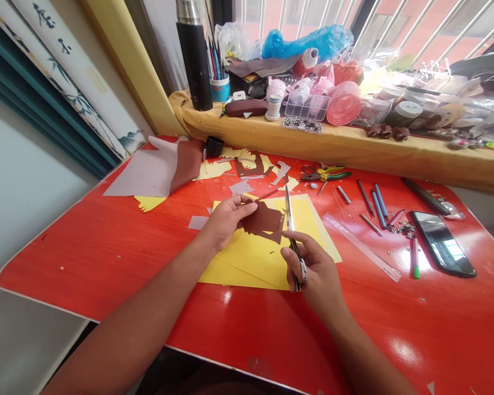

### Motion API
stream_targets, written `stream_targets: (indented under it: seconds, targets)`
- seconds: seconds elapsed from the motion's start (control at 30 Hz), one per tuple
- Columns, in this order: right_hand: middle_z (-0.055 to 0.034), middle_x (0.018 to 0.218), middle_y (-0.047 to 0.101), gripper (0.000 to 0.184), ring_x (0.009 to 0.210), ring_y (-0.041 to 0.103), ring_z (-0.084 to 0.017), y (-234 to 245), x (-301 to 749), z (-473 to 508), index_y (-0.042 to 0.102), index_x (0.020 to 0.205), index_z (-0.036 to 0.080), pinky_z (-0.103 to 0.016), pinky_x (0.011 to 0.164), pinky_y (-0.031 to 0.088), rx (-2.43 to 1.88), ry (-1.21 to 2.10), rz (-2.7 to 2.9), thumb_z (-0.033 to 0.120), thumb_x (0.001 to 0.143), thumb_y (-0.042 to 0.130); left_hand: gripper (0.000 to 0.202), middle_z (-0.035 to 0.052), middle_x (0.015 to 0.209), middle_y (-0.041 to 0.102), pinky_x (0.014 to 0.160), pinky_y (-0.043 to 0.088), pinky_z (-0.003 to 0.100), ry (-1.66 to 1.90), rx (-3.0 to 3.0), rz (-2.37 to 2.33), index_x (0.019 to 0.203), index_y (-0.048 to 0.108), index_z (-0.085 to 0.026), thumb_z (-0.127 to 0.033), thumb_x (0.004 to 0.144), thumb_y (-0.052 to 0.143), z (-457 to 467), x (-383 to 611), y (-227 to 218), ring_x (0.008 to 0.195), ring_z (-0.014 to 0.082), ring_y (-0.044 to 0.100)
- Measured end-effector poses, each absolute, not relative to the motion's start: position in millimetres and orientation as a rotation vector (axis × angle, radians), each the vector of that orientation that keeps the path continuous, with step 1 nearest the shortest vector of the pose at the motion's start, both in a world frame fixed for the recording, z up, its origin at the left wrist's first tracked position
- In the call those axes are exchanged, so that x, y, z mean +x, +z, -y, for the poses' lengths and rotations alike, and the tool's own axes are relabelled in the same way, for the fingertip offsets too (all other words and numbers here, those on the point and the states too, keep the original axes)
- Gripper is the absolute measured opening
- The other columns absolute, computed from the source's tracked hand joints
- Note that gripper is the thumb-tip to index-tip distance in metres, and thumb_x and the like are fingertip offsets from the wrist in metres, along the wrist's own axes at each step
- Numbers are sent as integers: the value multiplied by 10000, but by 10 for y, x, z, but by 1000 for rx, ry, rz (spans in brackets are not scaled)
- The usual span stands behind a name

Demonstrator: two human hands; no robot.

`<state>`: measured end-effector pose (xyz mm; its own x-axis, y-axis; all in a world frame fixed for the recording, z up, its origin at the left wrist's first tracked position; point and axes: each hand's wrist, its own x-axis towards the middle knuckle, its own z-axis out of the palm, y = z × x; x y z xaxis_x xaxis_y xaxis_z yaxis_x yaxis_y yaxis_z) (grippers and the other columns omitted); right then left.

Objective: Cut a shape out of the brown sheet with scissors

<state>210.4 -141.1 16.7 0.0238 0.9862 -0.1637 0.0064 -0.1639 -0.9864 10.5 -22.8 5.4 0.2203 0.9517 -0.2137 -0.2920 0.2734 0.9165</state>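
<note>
I'm watching through a single camera worn on the person's head, set above and behind the hands, facing forward and tipped down. The left hand [226, 219] and right hand [316, 269] sit close to it, low in my frame. Beyond the fingers [247, 204], the red table [86, 263] stretches away to a cloth-covered sill [313, 137], with window bars [436, 33] farthest off at the top.

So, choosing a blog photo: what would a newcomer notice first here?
The glossy red table grabs the eye first, with a bright yellow paper sheet at its centre. Above that sheet, the left hand pinches a cut brown piece while the right hand holds scissors upright. Behind, a blue plastic bag sits at the back of the cloth-covered ledge.
</note>
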Motion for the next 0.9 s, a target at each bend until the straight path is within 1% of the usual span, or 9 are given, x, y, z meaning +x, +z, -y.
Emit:
stream_targets:
  seconds: [0.2,0.37,0.53,0.7,0.8,0.9]
  targets:
    - [118,608,441,553,370,503,-113,143,2140,1362,774,1254,226,-250,384,407,-1407,1230,999,651,914,868,464,0,817,697,578,486,292,924,982,-936,936,710,-195,-524,753,981,277,112,131,637,150,635]
    - [112,611,470,574,346,478,-100,52,2159,1329,783,1253,232,-239,372,351,-1377,1233,939,677,900,870,465,-17,778,687,546,497,272,861,1017,-891,913,679,-198,-514,769,989,332,130,184,588,123,611]
    - [112,578,494,511,348,477,-100,85,2171,1303,770,1162,222,-238,396,331,-1371,1304,917,651,902,867,476,-27,713,683,518,501,267,785,1040,-814,918,665,-204,-530,785,986,368,147,207,539,124,610]
    - [102,601,544,498,363,479,-98,109,2169,1308,728,1132,226,-234,410,311,-1361,1357,865,640,895,870,481,-13,739,702,516,477,252,773,1009,-805,918,676,-200,-525,767,997,377,162,212,574,125,613]
    - [108,595,530,474,361,467,-90,78,2173,1305,702,1061,231,-228,413,304,-1347,1378,850,635,888,879,473,5,801,733,579,499,254,791,969,-845,923,692,-195,-489,741,1015,385,184,193,657,138,653]
    - [104,594,548,459,358,466,-86,49,2182,1294,664,990,240,-223,410,297,-1335,1375,852,625,881,888,454,20,847,753,630,511,260,786,940,-883,932,710,-188,-457,733,1017,392,203,158,714,145,671]
